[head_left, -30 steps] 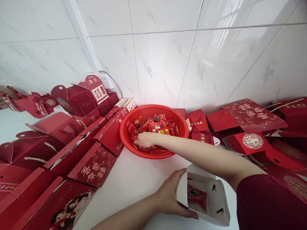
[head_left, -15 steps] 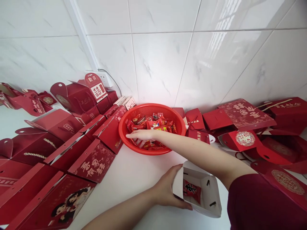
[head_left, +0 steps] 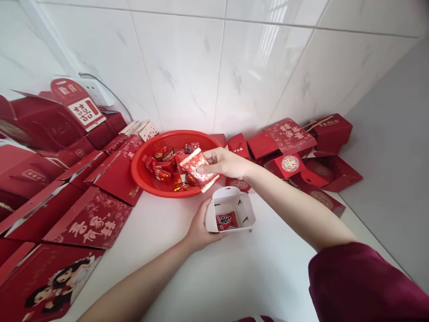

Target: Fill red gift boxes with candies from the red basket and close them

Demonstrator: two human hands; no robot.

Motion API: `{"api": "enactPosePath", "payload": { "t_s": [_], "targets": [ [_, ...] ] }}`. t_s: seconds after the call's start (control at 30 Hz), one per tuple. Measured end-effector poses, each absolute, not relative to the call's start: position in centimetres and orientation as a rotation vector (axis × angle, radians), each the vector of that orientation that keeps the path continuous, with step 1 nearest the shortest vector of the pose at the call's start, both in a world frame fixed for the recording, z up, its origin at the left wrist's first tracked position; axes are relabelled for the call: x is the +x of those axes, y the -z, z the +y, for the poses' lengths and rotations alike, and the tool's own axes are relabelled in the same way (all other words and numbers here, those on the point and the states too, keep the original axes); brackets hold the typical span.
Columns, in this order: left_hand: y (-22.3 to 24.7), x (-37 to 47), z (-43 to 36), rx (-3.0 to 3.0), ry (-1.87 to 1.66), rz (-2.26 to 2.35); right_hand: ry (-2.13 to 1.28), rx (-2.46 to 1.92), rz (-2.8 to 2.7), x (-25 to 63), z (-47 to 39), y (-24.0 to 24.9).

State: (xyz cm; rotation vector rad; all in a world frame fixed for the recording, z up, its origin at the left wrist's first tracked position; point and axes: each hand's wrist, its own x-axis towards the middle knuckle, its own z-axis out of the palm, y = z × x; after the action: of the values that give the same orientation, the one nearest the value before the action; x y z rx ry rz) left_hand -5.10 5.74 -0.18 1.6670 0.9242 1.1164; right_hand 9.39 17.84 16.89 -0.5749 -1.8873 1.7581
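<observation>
My right hand (head_left: 225, 163) pinches red-and-gold candy packets (head_left: 198, 169) over the right side of a red plastic basket (head_left: 138, 174). More wrapped candies (head_left: 163, 172) lie inside that basket. Just below, my left hand (head_left: 200, 229) grips the left wall of a small white-lined box (head_left: 248, 210), its open top facing me. In the box rests a red packet (head_left: 227, 220) with black lettering. How many packets are in my right hand I cannot make out.
Rows of red gift boxes (head_left: 95, 219) stand along the left. More red boxes (head_left: 291, 136) lie against the tiled wall (head_left: 187, 67) at right. A socket (head_left: 97, 92) with a cable sits on the wall, and a grey surface (head_left: 385, 147) rises at the right.
My right hand has come up out of the basket and now holds candy packets. The view has swung right, and the box in my left hand appears nearer the basket.
</observation>
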Motion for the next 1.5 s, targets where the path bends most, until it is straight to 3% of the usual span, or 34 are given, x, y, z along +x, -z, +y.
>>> {"api": "enactPosePath", "payload": {
  "t_s": [0.1, 0.2, 0.3, 0.4, 0.53, 0.83, 0.97, 1.1, 1.27, 1.4, 1.5],
  "targets": [
    [0.3, -5.0, 6.0, 1.658, -1.081, 0.904, -1.604, -0.705, -1.912, 13.3, 13.6, -17.3],
    [0.3, -4.9, 6.2, 1.626, -1.057, 0.865, -1.117, -0.917, -1.893, 15.9, 8.6, -17.9],
    [0.3, -4.8, 6.3, 1.59, -1.039, 0.861, -0.702, -0.862, -1.825, 17.3, 5.1, -17.5],
    [0.1, -4.7, 6.3, 1.557, -1.013, 0.843, -0.473, -0.795, -2.061, 17.7, 4.2, -15.4],
    [-0.2, -4.6, 6.2, 1.542, -1.004, 0.849, -0.194, -1.08, -2.427, 18.3, 4.5, -11.2],
    [-2.0, -5.6, 5.4, 1.832, -0.852, 1.029, -0.068, -1.195, -2.243, 20.8, 1.3, -5.1],
    [-6.1, -7.1, 4.0, 2.356, -0.598, 1.358, -0.048, -1.143, -2.106, 20.3, 0.7, -3.0],
    [-11.8, -8.6, 4.5, 2.567, -0.614, 1.362, -0.102, -1.143, -2.067, 19.8, 0.5, -2.5],
    [-17.0, -10.2, 12.5, 2.419, -0.602, 1.586, -0.174, -1.128, -2.081, 19.9, 0.3, -2.4],
    [-16.9, -11.1, 21.6, 2.343, 0.079, 1.723, -0.202, -1.15, -2.08, 20.1, 0.2, -2.0],
    [-15.0, -11.4, 26.1, 2.264, 0.257, 1.798, -0.223, -1.166, -2.086, 20.2, 0.1, -2.0]
  ]
}}
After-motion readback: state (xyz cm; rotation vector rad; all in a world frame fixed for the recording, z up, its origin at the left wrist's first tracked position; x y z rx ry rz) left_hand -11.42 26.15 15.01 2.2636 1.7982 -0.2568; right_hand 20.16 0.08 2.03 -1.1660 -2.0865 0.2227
